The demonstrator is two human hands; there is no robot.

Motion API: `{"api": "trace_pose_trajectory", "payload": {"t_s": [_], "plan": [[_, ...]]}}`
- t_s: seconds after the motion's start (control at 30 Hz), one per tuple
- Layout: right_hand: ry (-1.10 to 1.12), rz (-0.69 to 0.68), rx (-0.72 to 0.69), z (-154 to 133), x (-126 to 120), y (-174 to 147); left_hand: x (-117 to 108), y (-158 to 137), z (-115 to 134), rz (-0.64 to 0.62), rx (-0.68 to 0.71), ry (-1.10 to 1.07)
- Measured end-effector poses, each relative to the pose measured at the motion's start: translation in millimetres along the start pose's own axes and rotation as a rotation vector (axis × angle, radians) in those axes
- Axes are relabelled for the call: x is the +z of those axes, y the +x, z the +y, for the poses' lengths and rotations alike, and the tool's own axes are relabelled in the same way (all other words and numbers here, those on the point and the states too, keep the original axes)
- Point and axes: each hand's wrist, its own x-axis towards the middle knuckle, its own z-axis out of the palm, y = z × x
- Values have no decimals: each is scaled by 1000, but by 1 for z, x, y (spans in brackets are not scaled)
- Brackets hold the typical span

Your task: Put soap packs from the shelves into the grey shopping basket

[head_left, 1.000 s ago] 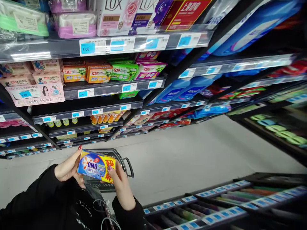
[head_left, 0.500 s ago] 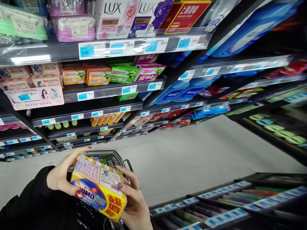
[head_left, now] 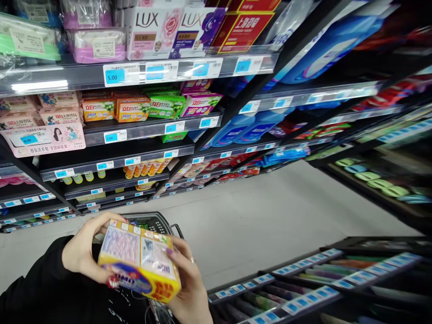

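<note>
Between my two hands is a yellow and blue OMO soap pack (head_left: 138,258), tilted so its printed long side faces up at me. My left hand (head_left: 83,252) grips its left end, the thumb along the front edge. Wrapped round the right end is my right hand (head_left: 191,281), its fingers over the top; a ring shows on one finger. Behind the pack, partly hidden by it, a dark shopping basket (head_left: 162,225) with a handle holds some colourful packs that I cannot make out.
Shop shelves (head_left: 77,81) in front carry LUX boxes (head_left: 153,33), orange and green soap packs (head_left: 130,108) and blue bottles (head_left: 256,128). A grey floor aisle (head_left: 256,216) runs off to the right. More shelving (head_left: 303,288) with price tags stands at lower right.
The pack has turned in my hands: its printed long side shows more and its OMO front is foreshortened. The view has shifted slightly, so the shelves sit further left.
</note>
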Motion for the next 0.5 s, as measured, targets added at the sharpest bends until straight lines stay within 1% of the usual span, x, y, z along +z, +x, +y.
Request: {"api": "trace_pose_trajectory", "payload": {"t_s": [0.07,0.13,0.23,0.3,0.33,0.4,0.5], "plan": [[42,12,56,-3,3,6,0,6,2,8,-167,-148],[83,15,118,-3,6,8,-1,11,0,51,-289,-251],[55,-7,217,0,4,9,-3,17,-8,134,-420,-284],[-61,-53,298,2,-1,8,-4,20,-19,167,-513,-254],[-138,-87,331,4,-4,8,-5,21,-26,168,-547,-224],[-302,-197,397,10,-4,5,-3,24,-45,136,-579,-111],[-540,-424,569,31,8,-7,9,28,-90,47,-620,64]]}}
